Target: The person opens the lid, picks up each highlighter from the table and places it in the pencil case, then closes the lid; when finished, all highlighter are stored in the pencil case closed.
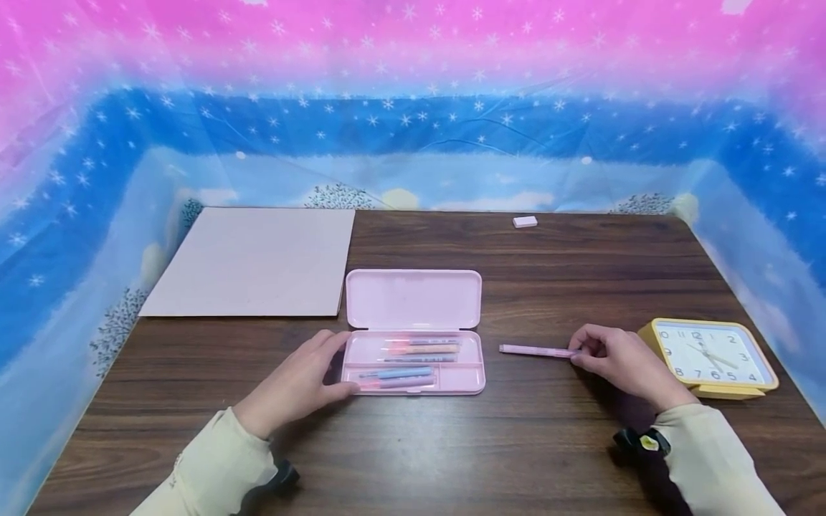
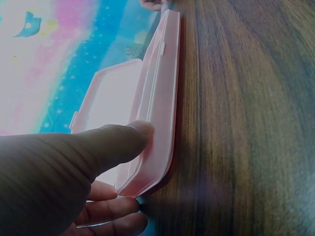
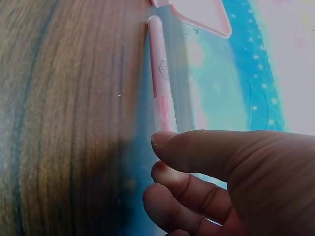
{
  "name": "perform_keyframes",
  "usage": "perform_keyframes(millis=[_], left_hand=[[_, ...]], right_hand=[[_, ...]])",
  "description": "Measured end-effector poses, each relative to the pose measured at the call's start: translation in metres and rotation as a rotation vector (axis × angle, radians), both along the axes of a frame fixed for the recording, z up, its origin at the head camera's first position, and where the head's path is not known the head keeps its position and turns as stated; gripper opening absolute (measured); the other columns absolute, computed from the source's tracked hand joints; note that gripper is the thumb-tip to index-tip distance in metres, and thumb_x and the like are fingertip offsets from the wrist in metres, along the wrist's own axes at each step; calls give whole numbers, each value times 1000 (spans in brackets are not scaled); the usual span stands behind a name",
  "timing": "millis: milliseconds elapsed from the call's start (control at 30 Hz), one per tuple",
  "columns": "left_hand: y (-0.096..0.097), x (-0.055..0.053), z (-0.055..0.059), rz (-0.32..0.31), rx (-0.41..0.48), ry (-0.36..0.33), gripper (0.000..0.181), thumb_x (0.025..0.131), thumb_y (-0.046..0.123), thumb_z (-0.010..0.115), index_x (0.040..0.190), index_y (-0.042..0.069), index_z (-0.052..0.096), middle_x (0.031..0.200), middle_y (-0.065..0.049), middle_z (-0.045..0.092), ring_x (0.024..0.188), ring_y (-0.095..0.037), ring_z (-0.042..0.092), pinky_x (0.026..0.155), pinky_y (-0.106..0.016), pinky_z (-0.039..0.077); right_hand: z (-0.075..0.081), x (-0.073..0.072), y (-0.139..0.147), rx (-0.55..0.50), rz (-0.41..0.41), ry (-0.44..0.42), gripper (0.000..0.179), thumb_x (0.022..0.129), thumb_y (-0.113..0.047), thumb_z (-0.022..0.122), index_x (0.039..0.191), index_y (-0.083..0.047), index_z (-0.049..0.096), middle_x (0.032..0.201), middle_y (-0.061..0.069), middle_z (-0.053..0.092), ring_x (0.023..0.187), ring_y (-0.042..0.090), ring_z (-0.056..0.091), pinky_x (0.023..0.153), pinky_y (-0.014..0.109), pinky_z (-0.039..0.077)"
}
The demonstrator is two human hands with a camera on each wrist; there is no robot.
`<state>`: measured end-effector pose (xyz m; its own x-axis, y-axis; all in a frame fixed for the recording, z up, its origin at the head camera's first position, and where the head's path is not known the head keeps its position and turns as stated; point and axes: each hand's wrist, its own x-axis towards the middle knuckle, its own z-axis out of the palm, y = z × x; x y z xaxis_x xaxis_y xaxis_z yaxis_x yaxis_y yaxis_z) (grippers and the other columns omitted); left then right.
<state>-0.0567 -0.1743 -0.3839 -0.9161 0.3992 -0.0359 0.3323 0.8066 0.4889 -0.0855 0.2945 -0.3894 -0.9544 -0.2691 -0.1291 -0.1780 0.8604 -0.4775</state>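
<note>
An open pink pencil case (image 1: 461,380) lies on the table, its lid (image 1: 413,299) folded back flat behind it. Several pens (image 1: 422,350) in pink, orange, grey and blue fill parts of its two long compartments. My left hand (image 1: 293,376) grips the case's left end; in the left wrist view the thumb (image 2: 140,130) lies on the front wall and the other fingers are at the end. To the right of the case, my right hand (image 1: 613,358) pinches one end of a pink pen (image 1: 532,350) between thumb and fingers. The pen's other end points toward the case.
A yellow alarm clock (image 1: 713,355) stands just right of my right hand. At the back left lies a large pale board (image 1: 252,261), its corner near the lid. A small white eraser (image 1: 525,222) sits near the table's far edge. Patterned cloth (image 1: 413,129) surrounds the table.
</note>
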Motion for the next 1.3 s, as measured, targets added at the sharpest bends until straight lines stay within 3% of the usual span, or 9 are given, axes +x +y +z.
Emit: perform_keyframes(millis=[200, 433, 567, 733, 900, 1300], left_hand=[[-1, 0, 1, 5, -5, -9, 70, 80, 28, 81, 139, 3, 51, 106, -5, 56, 97, -19, 54, 93, -42, 49], [-2, 0, 3, 9, -5, -12, 70, 80, 28, 81, 138, 4, 51, 106, -5, 56, 96, -18, 53, 93, -42, 49], [-2, 0, 4, 8, -6, -15, 70, 80, 28, 81, 138, 3, 51, 107, -6, 56, 96, -18, 53, 93, -42, 49], [-2, 1, 4, 6, -3, -23, 69, 80, 28, 81, 137, 2, 52, 106, -6, 56, 97, -19, 53, 93, -42, 49], [-2, 0, 3, 7, -9, -24, 69, 80, 28, 81, 137, 3, 52, 105, -6, 56, 96, -18, 53, 92, -41, 49], [-1, 0, 2, -13, -1, 15, 67, 78, 28, 82, 134, 2, 54, 104, -5, 56, 96, -19, 54, 90, -41, 49]], right_hand=[[11, 3, -4, -18, -22, 6, 7, 91, -20, 70, 96, -19, 65, 74, -6, 60, 64, 8, 50, 58, 24, 41], [35, 4, -14, -75, 12, 99, 6, 92, -21, 69, 95, -24, 64, 77, -7, 62, 65, 6, 53, 59, 24, 43], [50, 3, -29, -103, 33, 139, 8, 92, -20, 70, 94, -25, 64, 77, -7, 63, 66, 6, 55, 59, 23, 45], [62, 1, -56, -130, 72, 114, 9, 91, -16, 70, 95, -22, 64, 79, -6, 63, 68, 8, 55, 59, 24, 45], [60, -5, -85, -167, 132, 91, 10, 90, -14, 71, 93, -20, 64, 78, -7, 62, 70, 9, 55, 61, 24, 47], [33, -16, -141, -182, 207, 70, 10, 86, -11, 71, 90, -16, 63, 71, -5, 56, 62, 9, 49, 56, 23, 42]])
